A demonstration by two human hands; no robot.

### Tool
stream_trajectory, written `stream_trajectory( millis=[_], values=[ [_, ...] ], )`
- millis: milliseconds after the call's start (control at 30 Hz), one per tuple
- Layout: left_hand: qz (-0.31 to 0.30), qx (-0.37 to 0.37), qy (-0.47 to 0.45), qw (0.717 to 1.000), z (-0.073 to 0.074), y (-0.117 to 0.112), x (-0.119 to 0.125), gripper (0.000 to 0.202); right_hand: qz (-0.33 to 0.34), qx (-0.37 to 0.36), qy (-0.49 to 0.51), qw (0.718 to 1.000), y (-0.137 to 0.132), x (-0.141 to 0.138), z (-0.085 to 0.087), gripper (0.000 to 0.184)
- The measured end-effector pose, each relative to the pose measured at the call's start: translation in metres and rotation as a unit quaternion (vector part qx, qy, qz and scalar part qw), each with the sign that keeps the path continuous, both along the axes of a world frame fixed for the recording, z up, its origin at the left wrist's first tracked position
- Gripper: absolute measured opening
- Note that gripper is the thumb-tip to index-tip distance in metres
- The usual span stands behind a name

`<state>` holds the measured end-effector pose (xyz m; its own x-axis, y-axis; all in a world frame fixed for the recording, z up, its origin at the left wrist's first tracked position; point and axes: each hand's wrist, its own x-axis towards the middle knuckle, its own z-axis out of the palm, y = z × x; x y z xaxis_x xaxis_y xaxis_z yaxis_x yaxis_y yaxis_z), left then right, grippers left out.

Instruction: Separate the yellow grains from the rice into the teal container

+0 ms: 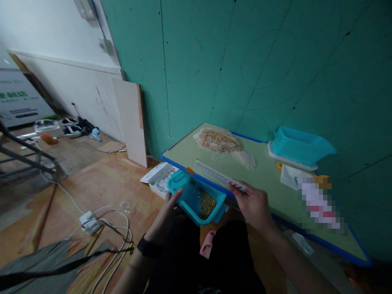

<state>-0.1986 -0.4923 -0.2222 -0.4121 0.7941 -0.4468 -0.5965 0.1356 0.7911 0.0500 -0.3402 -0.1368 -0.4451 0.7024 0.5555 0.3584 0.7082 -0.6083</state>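
Note:
My left hand grips the left rim of a blue plastic container, held tilted just below the table's near edge. Yellow soybeans lie gathered at its right end. Between the thumb and fingers of my right hand is a white ruler-like strip, lying along the blue-edged table above the container. Beyond the strip, a pile of soybeans mixed with white rice-like grains spreads over the tabletop. A patch of mostly white grains adjoins it on the right.
Another blue container rests on a white lid at the table's back right, near a blurred-out packet. A green wall stands behind. White cables and a power strip lie on the floor, left, with an open white box nearer.

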Motion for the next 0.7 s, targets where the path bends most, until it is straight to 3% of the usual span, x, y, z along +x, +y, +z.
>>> stream_trajectory(
  millis=[200,300,400,567,700],
  values=[
    [-0.003,-0.024,0.062,0.998,0.01,-0.004,-0.018,0.074,-0.022,-0.018,-0.013,1.0,0.073,-0.048,0.0,0.036],
    [-0.003,-0.015,0.066,0.998,0.011,-0.004,-0.026,0.075,-0.008,-0.022,-0.046,0.999,0.091,-0.062,-0.003,0.029],
    [-0.012,-0.01,0.065,0.998,0.008,-0.003,-0.033,0.081,0.021,-0.02,-0.047,0.998,0.086,-0.06,-0.005,0.029],
    [-0.025,-0.013,0.056,0.998,-0.001,-0.001,-0.04,0.087,0.082,-0.031,-0.016,0.996,0.048,-0.035,-0.007,0.033],
    [-0.022,-0.01,0.044,0.999,-0.002,-0.002,-0.038,0.096,0.07,-0.016,-0.029,0.997,0.024,-0.019,-0.01,0.031]
  ],
)
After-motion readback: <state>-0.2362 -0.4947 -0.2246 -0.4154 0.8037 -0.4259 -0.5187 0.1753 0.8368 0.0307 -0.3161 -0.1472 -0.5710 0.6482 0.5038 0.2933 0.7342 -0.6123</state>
